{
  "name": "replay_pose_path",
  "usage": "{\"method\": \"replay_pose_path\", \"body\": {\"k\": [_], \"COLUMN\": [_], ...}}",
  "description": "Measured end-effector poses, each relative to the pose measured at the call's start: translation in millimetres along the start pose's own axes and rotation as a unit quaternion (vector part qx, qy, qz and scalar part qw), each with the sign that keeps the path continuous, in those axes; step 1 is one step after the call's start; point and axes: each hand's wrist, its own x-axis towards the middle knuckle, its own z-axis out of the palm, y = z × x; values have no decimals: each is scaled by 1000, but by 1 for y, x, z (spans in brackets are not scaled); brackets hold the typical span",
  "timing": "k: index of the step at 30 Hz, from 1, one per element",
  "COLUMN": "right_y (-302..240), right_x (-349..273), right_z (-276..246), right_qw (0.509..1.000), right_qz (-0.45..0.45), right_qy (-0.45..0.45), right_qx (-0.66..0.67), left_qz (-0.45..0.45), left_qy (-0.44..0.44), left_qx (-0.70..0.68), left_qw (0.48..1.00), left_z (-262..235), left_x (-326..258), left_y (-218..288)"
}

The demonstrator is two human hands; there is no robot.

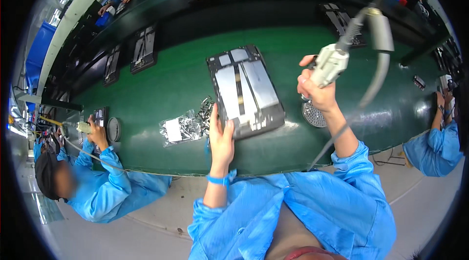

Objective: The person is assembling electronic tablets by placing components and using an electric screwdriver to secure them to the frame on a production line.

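Note:
An opened tablet (260,84) lies tilted on the green bench, its silvery battery panels and black frame facing up. My left hand (222,140) grips its lower left corner, thumb over the front and fingers along the side. In my right hand (317,94) is a pale electric screwdriver (331,67), raised to the right of the tablet and apart from it. The tool's tip is mostly hidden by my fingers. Just below that hand sits a round metal dish (313,115) with a dotted surface. Loose small metal parts (205,113) lie left of my left hand.
A clear bag of small metal parts (183,129) rests on the green bench (141,147). More opened tablets (144,49) stand along the far side. A cable (378,82) loops down on the right. Co-workers in blue sit at left (105,187) and right (432,147).

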Motion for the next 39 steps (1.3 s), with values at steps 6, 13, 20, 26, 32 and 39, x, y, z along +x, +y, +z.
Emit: {"method": "replay_pose_path", "body": {"k": [6,13,20,26,32,39], "right_y": [-14,-30,-38,-41,-41,-50], "right_x": [-19,-34,-44,-48,-50,-43], "right_z": [-24,-16,13,13,13,1], "right_qw": [995,981,955,952,951,943], "right_qz": [-39,-46,-9,-3,2,-33], "right_qy": [20,20,-41,-69,-67,-53], "right_qx": [94,187,293,300,303,328], "left_qz": [-54,105,-23,-107,-137,136], "left_qy": [-43,-67,-209,-228,-250,-210], "left_qx": [114,605,229,90,-4,271], "left_qw": [991,786,950,964,958,930], "left_z": [-8,25,92,96,96,96], "left_x": [-98,-88,-47,-38,-37,-48], "left_y": [-12,22,17,-4,-8,-2]}}
